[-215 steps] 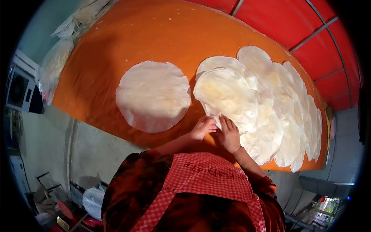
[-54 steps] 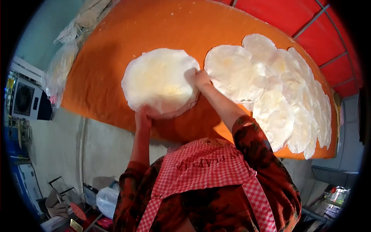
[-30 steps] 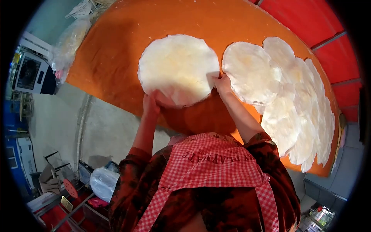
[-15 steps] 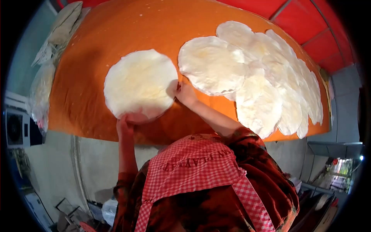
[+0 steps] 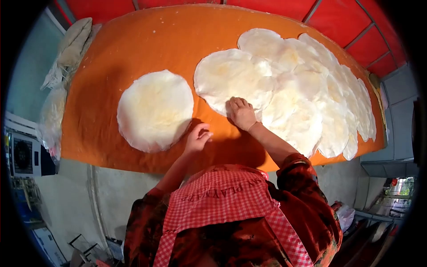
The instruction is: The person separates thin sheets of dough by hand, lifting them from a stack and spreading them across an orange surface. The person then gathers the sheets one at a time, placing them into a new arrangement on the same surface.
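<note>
Head view, looking down past the checked apron [image 5: 222, 198]: I see the right hand [image 5: 242, 113] lying flat, fingers spread, on the near edge of the front sheet [image 5: 222, 75] of the overlapping row [image 5: 320, 89] that fans away to the right; it grasps nothing. The left hand [image 5: 198, 137] is loosely half-curled and empty, over the orange cloth [image 5: 147, 40], just beside the lower right rim of the separate round sheet [image 5: 155, 110]; whether it touches, I cannot tell. Plastic bags [image 5: 71, 42] lie at the cloth's far left end
</note>
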Tool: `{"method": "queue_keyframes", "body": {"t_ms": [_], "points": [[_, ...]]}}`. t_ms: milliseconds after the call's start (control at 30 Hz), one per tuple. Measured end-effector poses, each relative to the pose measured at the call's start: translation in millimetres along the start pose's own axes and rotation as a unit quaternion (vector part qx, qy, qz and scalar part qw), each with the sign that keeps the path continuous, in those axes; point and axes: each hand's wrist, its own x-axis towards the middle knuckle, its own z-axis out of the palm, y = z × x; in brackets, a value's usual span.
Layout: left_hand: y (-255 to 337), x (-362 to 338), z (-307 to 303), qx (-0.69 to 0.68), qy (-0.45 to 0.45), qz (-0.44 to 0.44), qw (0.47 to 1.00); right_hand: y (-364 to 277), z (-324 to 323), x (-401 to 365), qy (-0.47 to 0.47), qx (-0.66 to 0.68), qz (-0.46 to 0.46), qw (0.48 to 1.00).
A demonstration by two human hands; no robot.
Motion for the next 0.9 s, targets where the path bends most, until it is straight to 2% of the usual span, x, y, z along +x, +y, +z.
{"method": "queue_keyframes", "body": {"t_ms": [67, 100, 133, 167, 200, 233, 300, 333, 367, 400, 433, 467, 500, 600, 700, 733, 767, 800, 867, 900], "points": [[-8.0, 24.4, 15.6, 0.064, -0.022, -0.016, 0.998, 2.8, 1.6, 1.7, 0.005, -0.004, 0.004, 1.000], [-9.0, 34.4, 23.8, 0.161, -0.023, 0.027, 0.986, 6.8, 3.5, 4.6, -0.004, 0.014, 0.005, 1.000], [-10.2, 42.6, 29.1, 0.275, -0.028, 0.053, 0.960, 10.4, 5.3, 6.6, -0.015, 0.031, 0.007, 0.999], [-9.4, 50.2, 34.7, 0.384, -0.031, 0.077, 0.920, 6.0, -8.7, 16.4, -0.043, 0.072, 0.047, 0.995], [-3.1, 55.8, 41.6, 0.487, -0.034, 0.100, 0.867, 15.1, -18.5, 29.4, -0.049, 0.128, 0.001, 0.991], [2.5, 60.7, 48.6, 0.500, -0.041, 0.011, 0.865, 26.6, -30.1, 46.7, -0.055, 0.183, -0.045, 0.981], [24.5, 65.4, 58.2, 0.521, -0.066, -0.038, 0.850, 114.5, -2.1, 113.8, -0.041, 0.099, 0.074, 0.991], [28.1, 64.2, 59.7, 0.531, -0.078, -0.066, 0.841, 130.2, -49.3, 151.8, -0.025, 0.129, 0.051, 0.990], [7.3, 69.1, 51.6, 0.526, -0.071, -0.022, 0.847, 143.4, -93.0, 182.2, 0.007, 0.081, 0.047, 0.996], [-4.7, 69.9, 48.2, 0.533, -0.059, 0.001, 0.844, 150.0, -137.4, 209.2, 0.009, 0.075, 0.094, 0.993], [-12.9, 68.9, 45.4, 0.539, -0.047, 0.027, 0.841, 156.0, -164.5, 226.5, 0.131, 0.042, 0.039, 0.990], [-16.6, 68.0, 44.7, 0.543, -0.034, 0.053, 0.837, 144.3, -202.6, 234.0, 0.135, 0.000, 0.027, 0.990], [4.2, 59.1, 56.1, 0.548, -0.021, 0.013, 0.836, 131.5, -231.2, 236.9, 0.138, -0.043, 0.013, 0.989], [3.6, 53.6, 61.0, 0.532, 0.030, 0.031, 0.845, 104.6, -245.1, 219.3, 0.103, -0.085, -0.047, 0.990], [-9.8, 50.8, 48.6, 0.424, 0.059, 0.073, 0.901, 64.4, -179.2, 149.9, 0.135, 0.002, -0.094, 0.986], [-8.3, 47.6, 47.6, 0.391, 0.078, 0.083, 0.913, 59.3, -142.0, 123.8, 0.041, -0.028, -0.034, 0.998], [-10.1, 46.8, 45.9, 0.370, 0.091, 0.083, 0.921, 51.5, -109.2, 97.8, 0.024, -0.040, -0.051, 0.998], [-12.4, 45.8, 43.7, 0.351, 0.102, 0.082, 0.927, 54.7, -65.3, 68.9, 0.045, -0.027, -0.084, 0.995], [-19.8, 48.1, 38.2, 0.293, 0.101, 0.102, 0.945, 30.0, -41.4, 22.6, -0.039, 0.020, 0.003, 0.999], [-24.8, 48.5, 35.3, 0.264, 0.099, 0.110, 0.953, 30.4, -28.5, 9.7, -0.024, 0.008, -0.023, 0.999]]}}
